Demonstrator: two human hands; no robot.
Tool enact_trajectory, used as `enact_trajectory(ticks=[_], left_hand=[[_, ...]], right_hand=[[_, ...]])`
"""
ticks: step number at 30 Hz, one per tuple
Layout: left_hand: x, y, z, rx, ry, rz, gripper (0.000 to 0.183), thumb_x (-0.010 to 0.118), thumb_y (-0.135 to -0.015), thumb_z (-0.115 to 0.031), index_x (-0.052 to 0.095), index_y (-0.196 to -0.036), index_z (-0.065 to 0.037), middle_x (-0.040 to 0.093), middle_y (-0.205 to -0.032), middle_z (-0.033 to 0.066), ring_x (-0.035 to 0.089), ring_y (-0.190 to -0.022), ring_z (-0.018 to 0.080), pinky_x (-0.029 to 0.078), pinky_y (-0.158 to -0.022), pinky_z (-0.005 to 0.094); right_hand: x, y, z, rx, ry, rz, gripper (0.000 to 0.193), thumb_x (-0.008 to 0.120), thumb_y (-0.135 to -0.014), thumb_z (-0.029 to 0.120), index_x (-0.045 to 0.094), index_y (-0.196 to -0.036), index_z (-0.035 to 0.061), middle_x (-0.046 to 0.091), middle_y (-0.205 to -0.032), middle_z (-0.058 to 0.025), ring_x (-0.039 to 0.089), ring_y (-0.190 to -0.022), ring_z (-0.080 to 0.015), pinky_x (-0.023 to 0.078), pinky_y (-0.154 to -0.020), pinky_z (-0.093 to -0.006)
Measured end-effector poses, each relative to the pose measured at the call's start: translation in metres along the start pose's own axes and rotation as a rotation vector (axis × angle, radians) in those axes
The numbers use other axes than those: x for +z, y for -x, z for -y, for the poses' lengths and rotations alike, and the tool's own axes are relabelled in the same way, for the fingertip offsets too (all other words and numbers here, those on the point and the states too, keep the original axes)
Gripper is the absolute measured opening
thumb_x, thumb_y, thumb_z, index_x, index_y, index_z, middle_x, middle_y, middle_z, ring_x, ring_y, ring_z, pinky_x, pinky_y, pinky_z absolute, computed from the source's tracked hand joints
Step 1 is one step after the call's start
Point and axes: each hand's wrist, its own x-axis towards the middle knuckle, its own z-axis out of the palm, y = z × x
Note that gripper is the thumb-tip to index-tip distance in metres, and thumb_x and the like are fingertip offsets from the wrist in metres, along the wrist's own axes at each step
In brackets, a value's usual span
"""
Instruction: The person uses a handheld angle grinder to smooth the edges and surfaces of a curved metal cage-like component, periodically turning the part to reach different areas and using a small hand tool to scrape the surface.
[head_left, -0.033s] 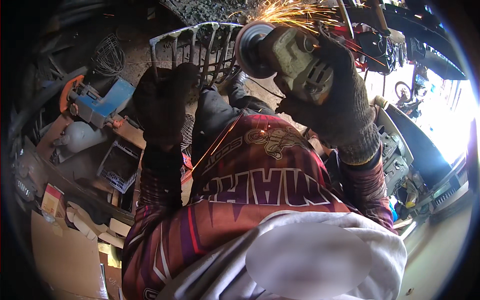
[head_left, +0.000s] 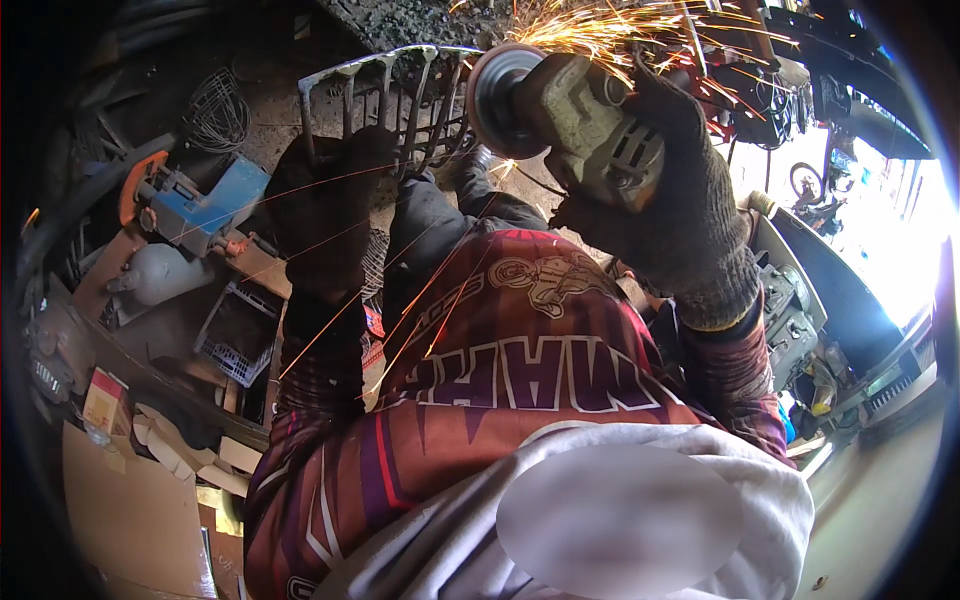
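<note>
Shirt (head_left: 520,265) of red printed cloth lies nearest. Beyond it I see the right hand (head_left: 685,205), in ribbed knit, wrapped around a scuffed grinder (head_left: 580,110); the shadowed left hand (head_left: 335,205) is at a slatted metal rack (head_left: 416,105), how closed I can't tell. The round disc (head_left: 490,100) sits at the rack's right end, beside bright sparks (head_left: 600,30).
</note>
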Motion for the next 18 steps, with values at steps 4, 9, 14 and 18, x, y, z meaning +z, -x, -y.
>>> enact_trajectory(ticks=[4,9,14,18], left_hand=[[0.002,0.001,-0.007,-0.023,-0.076,0.006,0.013,0.076,-0.078,-0.002,0.066,-0.086,-0.002,0.069,-0.078,0.0062,0.066,-0.073,0.0141,0.053,-0.071,0.0259],[0.0,0.0,0.001,-0.028,-0.108,-0.01,0.013,0.075,-0.078,-0.002,0.065,-0.086,-0.001,0.069,-0.077,0.0064,0.066,-0.074,0.0142,0.053,-0.074,0.0279],[-0.003,-0.006,0.007,-0.148,0.384,0.038,0.016,0.077,-0.078,-0.005,0.064,-0.086,-0.001,0.069,-0.076,0.0057,0.066,-0.073,0.013,0.052,-0.069,0.0279],[0.001,0.002,-0.005,-0.024,-0.117,0.031,0.013,0.073,-0.081,-0.004,0.063,-0.089,0.001,0.069,-0.082,0.0091,0.066,-0.075,0.016,0.054,-0.071,0.0304]], right_hand=[[-0.002,0.003,0.005,0.147,0.008,0.035,0.091,0.088,-0.059,0.005,0.035,-0.133,0.0056,0.056,-0.115,-0.0165,0.061,-0.104,-0.0254,0.052,-0.083,-0.0368],[0.0,0.007,0.009,0.186,0.012,0.034,0.09,0.087,-0.06,0.005,0.035,-0.134,0.0052,0.056,-0.114,-0.0177,0.061,-0.107,-0.0257,0.052,-0.085,-0.0368],[-0.003,0.003,0.006,0.121,0.034,0.043,0.092,0.088,-0.059,0.006,0.034,-0.134,0.0043,0.054,-0.116,-0.0178,0.061,-0.106,-0.0252,0.051,-0.085,-0.0364],[-0.003,0.003,0.004,0.135,0.04,0.032,0.093,0.088,-0.059,0.006,0.034,-0.135,0.0043,0.055,-0.115,-0.0177,0.061,-0.105,-0.0254,0.051,-0.084,-0.0355]])
